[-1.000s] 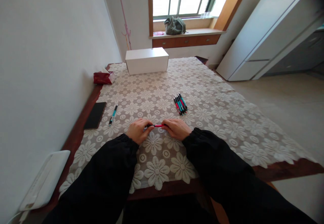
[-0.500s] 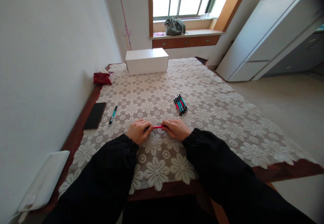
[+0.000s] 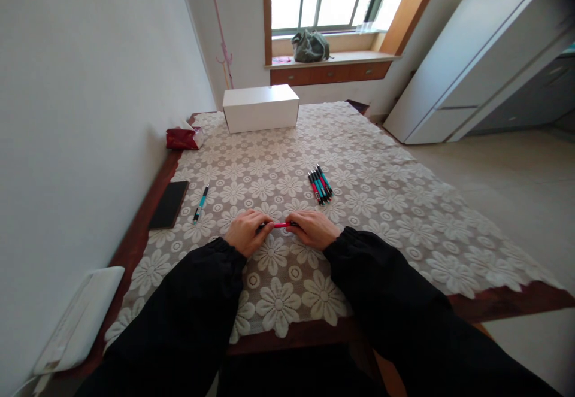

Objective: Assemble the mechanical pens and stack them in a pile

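Note:
Between my two hands lies a pink pen (image 3: 280,225) with black ends, held level just over the lace tablecloth (image 3: 277,301). The fingers of my left hand (image 3: 248,231) are closed on its left end. At the other end, my right hand (image 3: 313,229) pinches the pen, and the fingers hide its tip. Beyond my right hand rests a bunch of several pens (image 3: 320,185), pink and teal with black parts, side by side. A single teal and black pen (image 3: 201,204) lies apart, left of my left hand.
A dark flat notebook (image 3: 169,205) lies at the table's left edge. Farther back are a red tissue pack (image 3: 183,138) and a long white box (image 3: 261,111). A white power strip or similar device (image 3: 83,319) sits near left, against the wall. A fridge (image 3: 462,67) stands beyond the table, right.

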Demonstrator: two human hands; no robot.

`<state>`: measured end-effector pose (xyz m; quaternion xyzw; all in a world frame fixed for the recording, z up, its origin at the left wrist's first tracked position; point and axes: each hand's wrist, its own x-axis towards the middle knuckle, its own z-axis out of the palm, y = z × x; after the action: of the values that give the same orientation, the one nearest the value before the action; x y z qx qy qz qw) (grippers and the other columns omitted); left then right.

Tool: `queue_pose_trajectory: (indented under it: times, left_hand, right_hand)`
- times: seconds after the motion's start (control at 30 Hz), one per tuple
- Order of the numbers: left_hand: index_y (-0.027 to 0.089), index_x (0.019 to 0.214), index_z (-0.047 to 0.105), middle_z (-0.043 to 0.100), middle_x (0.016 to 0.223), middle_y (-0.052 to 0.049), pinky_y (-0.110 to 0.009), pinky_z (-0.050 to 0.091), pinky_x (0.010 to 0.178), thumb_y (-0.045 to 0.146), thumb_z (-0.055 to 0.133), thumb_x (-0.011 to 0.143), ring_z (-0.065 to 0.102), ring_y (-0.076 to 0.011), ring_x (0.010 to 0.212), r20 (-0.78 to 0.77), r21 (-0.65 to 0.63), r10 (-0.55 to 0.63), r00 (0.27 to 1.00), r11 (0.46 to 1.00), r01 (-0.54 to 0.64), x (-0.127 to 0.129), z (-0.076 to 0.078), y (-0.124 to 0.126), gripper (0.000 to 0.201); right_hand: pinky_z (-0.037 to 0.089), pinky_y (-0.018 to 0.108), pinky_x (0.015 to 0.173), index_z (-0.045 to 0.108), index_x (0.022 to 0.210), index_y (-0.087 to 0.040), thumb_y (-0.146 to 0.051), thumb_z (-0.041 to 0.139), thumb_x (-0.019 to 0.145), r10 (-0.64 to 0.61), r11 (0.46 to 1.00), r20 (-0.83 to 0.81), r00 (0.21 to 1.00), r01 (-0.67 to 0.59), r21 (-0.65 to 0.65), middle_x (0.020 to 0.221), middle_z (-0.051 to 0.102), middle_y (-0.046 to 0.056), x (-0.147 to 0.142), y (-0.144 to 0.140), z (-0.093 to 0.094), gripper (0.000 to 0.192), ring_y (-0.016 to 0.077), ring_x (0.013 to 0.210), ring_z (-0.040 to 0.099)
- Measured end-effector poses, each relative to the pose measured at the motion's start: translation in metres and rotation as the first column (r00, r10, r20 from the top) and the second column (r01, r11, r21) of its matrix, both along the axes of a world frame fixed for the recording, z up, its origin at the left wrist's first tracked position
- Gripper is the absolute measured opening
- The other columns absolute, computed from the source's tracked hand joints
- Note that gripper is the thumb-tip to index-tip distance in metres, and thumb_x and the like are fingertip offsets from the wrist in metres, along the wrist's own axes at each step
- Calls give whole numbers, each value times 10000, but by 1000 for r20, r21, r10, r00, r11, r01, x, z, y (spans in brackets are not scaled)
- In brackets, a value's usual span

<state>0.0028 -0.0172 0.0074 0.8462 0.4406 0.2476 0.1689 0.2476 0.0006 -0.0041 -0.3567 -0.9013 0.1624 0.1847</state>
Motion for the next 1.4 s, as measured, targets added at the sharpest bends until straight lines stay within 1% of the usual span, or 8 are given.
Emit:
queue_pose_trajectory:
  times: [0.17,0.5,0.63,0.73,0.83,1.1,1.3,1.4]
  left_hand:
    - [234,1008,675,731,985,-30,-380,521,889,285,691,916,653,-241,992,8,-10,-19,1000,1000,19,0,0,0,106]
    - [230,933,699,740,947,-34,-382,503,892,339,549,1009,647,-235,973,-30,-1,-25,999,1000,25,0,-1,1,201]
    - [235,1035,685,733,1015,-41,-388,517,892,330,655,945,652,-244,1001,3,-12,-17,1000,1000,17,-1,-3,2,134]
    - [233,1015,670,727,1001,-40,-388,523,890,312,707,902,656,-245,991,13,-17,7,1000,1000,-7,-2,-4,2,143]
    - [229,956,674,724,955,-37,-386,522,881,310,670,928,653,-242,972,-7,-9,2,1000,1000,-3,-2,-4,2,85]
    - [229,913,691,732,938,-32,-380,503,885,343,554,1009,646,-232,957,-25,5,-23,999,1000,23,1,-1,1,202]
    - [223,1002,666,720,988,-38,-379,511,875,317,706,916,649,-243,978,4,-2,-4,1000,1000,4,-1,-3,2,133]
    - [226,975,664,720,975,-35,-375,509,877,296,691,925,647,-242,987,-3,2,-14,1000,1000,14,-2,-5,3,90]
  right_hand:
    - [466,297,776,603,1001,-196,-281,526,1025,7,1000,18,1000,-8,5,947,698,72,0,0,0,118,224,898,670]
    - [466,292,776,601,996,-196,-281,530,1025,5,1000,9,1000,-5,10,945,696,70,0,1,-1,115,215,883,669]
    - [470,296,781,615,1010,-198,-277,547,1015,6,1000,-4,1000,-6,1,952,702,72,1,1,-1,105,220,894,671]
    - [471,296,778,624,1013,-199,-266,553,1007,6,1000,-7,1000,-6,-10,948,705,71,1,1,0,97,220,894,673]
    - [471,297,772,625,1007,-199,-267,550,1008,9,1000,-10,1000,-9,-11,940,705,71,1,1,1,101,220,886,673]
    - [466,294,776,603,1006,-196,-272,526,1024,12,1000,-6,1000,-12,1,948,700,70,1,2,-1,109,218,889,669]
    - [466,294,776,607,1012,-199,-273,531,1019,21,1000,10,1000,-21,-5,952,700,73,1,2,0,107,221,897,668]
    - [465,294,773,605,1012,-195,-264,530,1017,18,1000,4,1000,-19,5,947,698,74,1,2,0,103,222,895,670]
